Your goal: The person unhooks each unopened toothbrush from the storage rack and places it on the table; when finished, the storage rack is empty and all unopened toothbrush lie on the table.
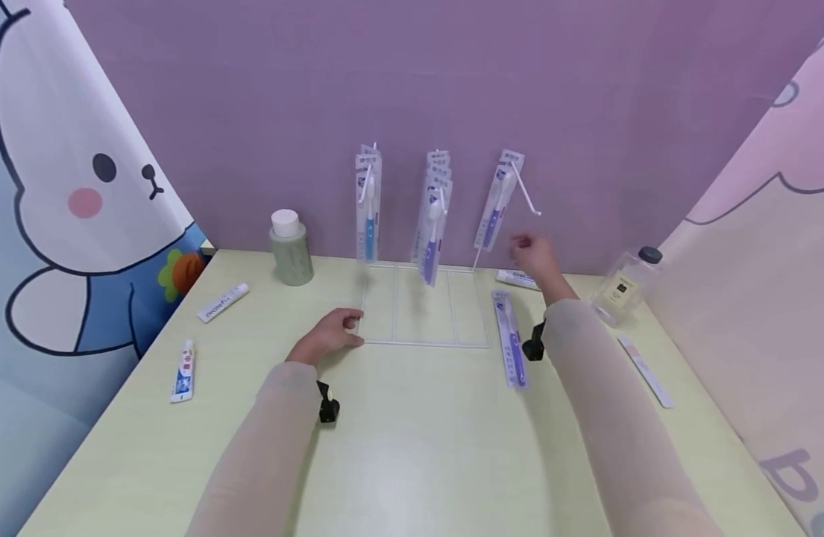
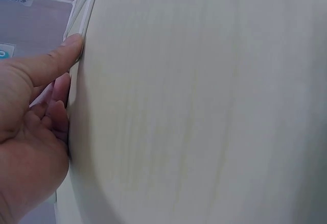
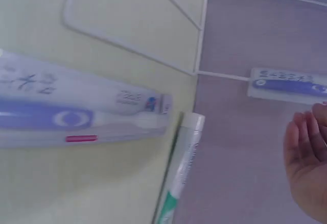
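Note:
A white wire rack [image 1: 425, 341] stands at the back of the table, and packaged toothbrushes hang from its three hooks [image 1: 368, 205] [image 1: 433, 220] [image 1: 497, 201]. My left hand [image 1: 327, 335] rests on the table, its thumb [image 2: 56, 60] against the front left corner of the rack's base [image 2: 76, 27]. My right hand [image 1: 534, 253] is raised beside the rightmost hanging pack [image 3: 288, 83], fingers relaxed and holding nothing; its palm [image 3: 306, 157] shows in the right wrist view. Another packaged toothbrush [image 1: 510, 347] [image 3: 76, 117] lies on the table below it.
A toothpaste tube [image 1: 517, 279] [image 3: 181, 173] lies behind the loose toothbrush. Two more tubes [image 1: 222, 301] [image 1: 183, 371] lie at the left. A green bottle [image 1: 291, 247] stands at back left, a clear perfume bottle [image 1: 623, 287] at back right, and a flat strip [image 1: 645, 369] near the right edge.

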